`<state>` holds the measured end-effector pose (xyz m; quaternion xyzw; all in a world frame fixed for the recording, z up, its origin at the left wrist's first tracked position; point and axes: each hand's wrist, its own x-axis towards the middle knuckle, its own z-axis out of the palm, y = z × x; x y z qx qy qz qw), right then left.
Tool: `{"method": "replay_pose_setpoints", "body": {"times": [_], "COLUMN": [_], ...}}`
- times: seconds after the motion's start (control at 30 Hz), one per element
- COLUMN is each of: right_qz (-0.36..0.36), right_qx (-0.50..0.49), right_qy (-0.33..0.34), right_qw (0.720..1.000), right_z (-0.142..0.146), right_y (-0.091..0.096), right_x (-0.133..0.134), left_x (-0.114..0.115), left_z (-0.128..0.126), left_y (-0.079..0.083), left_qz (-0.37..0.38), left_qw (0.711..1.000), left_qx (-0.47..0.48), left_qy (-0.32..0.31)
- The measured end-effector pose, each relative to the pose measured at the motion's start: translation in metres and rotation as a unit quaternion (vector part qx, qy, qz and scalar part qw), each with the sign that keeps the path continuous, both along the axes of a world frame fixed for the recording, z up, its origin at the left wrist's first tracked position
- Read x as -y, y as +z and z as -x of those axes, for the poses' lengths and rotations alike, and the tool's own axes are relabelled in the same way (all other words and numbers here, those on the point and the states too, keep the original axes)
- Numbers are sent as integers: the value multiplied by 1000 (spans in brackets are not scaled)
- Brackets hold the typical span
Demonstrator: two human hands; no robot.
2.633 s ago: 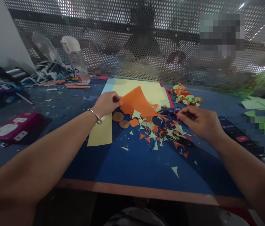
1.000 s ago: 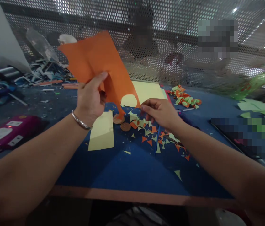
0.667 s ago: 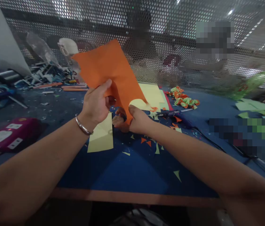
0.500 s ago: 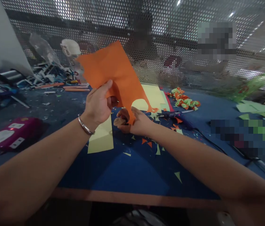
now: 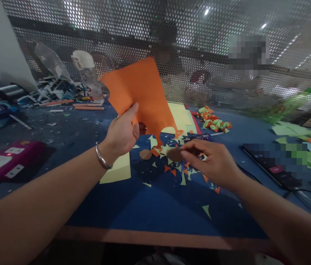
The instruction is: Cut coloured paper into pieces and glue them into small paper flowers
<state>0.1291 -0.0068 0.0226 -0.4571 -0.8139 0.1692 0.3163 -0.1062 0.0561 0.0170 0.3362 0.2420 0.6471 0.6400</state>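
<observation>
My left hand [image 5: 122, 132] pinches an orange paper sheet [image 5: 141, 88] between thumb and fingers, holding it up and tilted above the table. Round bites are cut from the sheet's lower edge. My right hand [image 5: 213, 158] is closed on the edge of a thin brown disc [image 5: 174, 154], to the right of the sheet and low over paper scraps. A smaller brown round piece [image 5: 145, 154] lies on the blue tabletop between my hands. Pale yellow paper [image 5: 119, 171] rests below my left hand, partly covered by it.
Orange and green folded paper pieces [image 5: 213, 119] lie at the back right, near a glue gun [image 5: 199, 137]. A phone [image 5: 271, 165] lies right. Left are a magenta box [image 5: 11, 160] and a bottle [image 5: 87, 75]. A perforated metal screen [image 5: 199, 44] stands behind.
My right hand has moved right, away from the sheet's lower edge, with the brown disc in its fingers. The orange sheet has shifted slightly right and down in my left hand.
</observation>
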Motion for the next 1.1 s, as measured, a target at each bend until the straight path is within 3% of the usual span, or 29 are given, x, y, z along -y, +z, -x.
{"method": "replay_pose_setpoints", "body": {"times": [0.17,0.37,0.57,0.73,0.93,1.1], "right_qz": [-23,-24,-54,-39,-19,-13], "right_qx": [-91,-81,-63,-58,-52,-52], "right_qy": [-75,-62,-73,-60,-53,-51], "right_qw": [993,995,994,996,997,997], "right_z": [-16,-9,-8,-9,-9,-7], "right_y": [11,0,-9,-12,-11,-8], "right_x": [13,3,0,-1,-2,0], "left_x": [22,43,46,47,51,52], "left_z": [-22,-40,-44,-44,-44,-43], "left_y": [-6,-6,-8,-12,-15,-16], "left_qz": [86,118,172,158,69,46], "left_qw": [992,978,964,966,970,958], "left_qx": [-46,-43,-58,-47,-147,-227], "left_qy": [-77,-165,-193,-200,-183,-167]}}
